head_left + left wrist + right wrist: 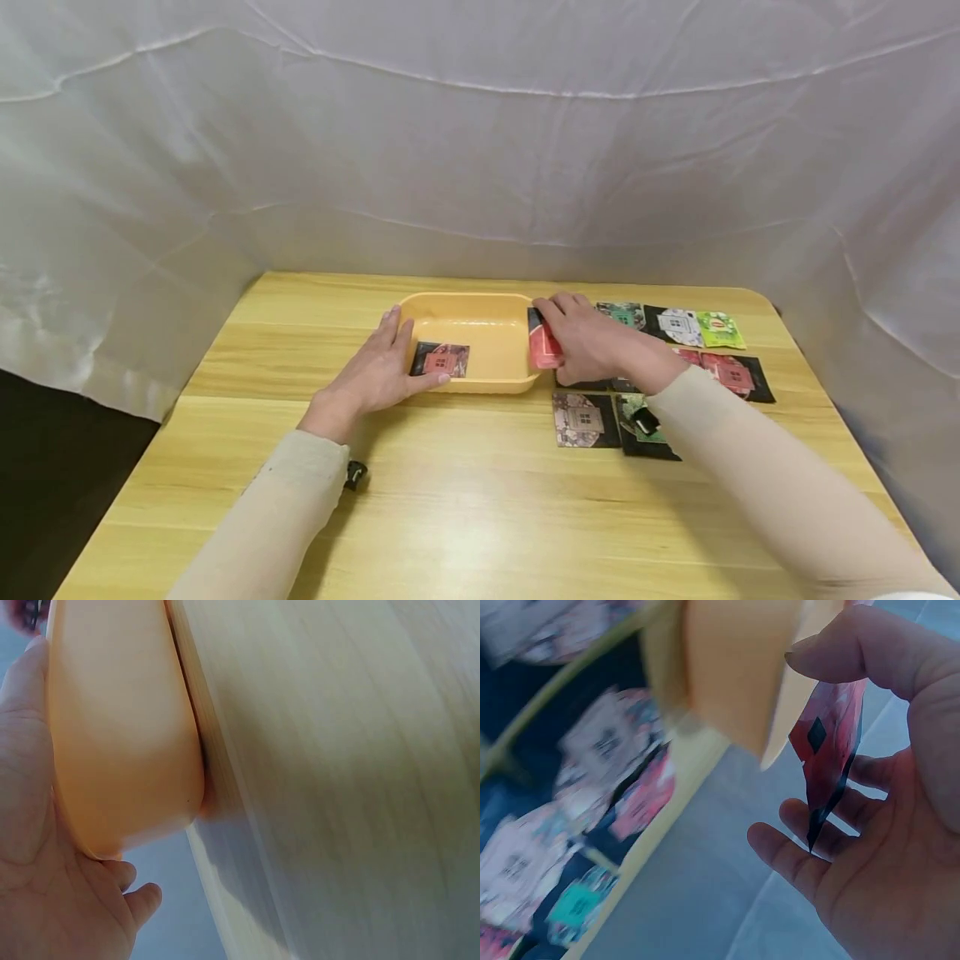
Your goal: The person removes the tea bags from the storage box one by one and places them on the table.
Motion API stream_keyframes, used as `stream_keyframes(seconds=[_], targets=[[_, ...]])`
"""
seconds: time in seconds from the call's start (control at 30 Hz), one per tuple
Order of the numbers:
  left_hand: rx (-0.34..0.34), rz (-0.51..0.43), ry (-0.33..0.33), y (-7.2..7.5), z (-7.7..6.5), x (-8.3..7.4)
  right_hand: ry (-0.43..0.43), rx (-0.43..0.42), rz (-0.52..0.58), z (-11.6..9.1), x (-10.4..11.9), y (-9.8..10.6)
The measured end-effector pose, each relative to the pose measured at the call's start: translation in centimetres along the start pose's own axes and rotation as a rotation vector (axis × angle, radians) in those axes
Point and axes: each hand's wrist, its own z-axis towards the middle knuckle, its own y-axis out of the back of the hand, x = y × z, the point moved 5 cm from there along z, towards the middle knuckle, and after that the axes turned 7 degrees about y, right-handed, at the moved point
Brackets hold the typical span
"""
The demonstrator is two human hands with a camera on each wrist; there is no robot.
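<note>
A yellow plastic tray [487, 386] stands toward the back of the table, with one dark and red tea sachet [442, 361] lying in its near left corner. My left hand [378, 367] holds the tray round that corner, thumb along the near rim and fingers spread along the left side. Over the right rim, my right hand [592, 340] pinches a red and black tea sachet [543, 342]. The right wrist view shows this held sachet [831, 742] edge-on between thumb and fingers, close beside the tray wall [731, 667].
Several tea sachets lie in rows right of the tray, partly hidden by my right arm: a yellow-green one [720, 330], a red one [731, 375], a pale-patterned one [585, 420] and a green one [647, 429] among them. A pale curtain [480, 167] hangs behind the wooden table [465, 500].
</note>
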Motion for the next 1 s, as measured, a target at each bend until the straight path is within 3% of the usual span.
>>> stream_keyframes(seconds=[0.5, 0.73, 1.0], targets=[[0.004, -0.008, -0.006, 0.1, -0.1, 0.4, -0.079, -0.038, -0.021, -9.0, -4.2, -1.7], [0.009, -0.016, 0.001, 0.2, -0.1, 0.8, -0.087, -0.057, -0.101, -13.3, -6.4, -3.1], [0.003, -0.008, 0.0, 0.4, -0.2, 1.3, -0.074, -0.011, -0.091, -16.2, -8.0, -5.1]])
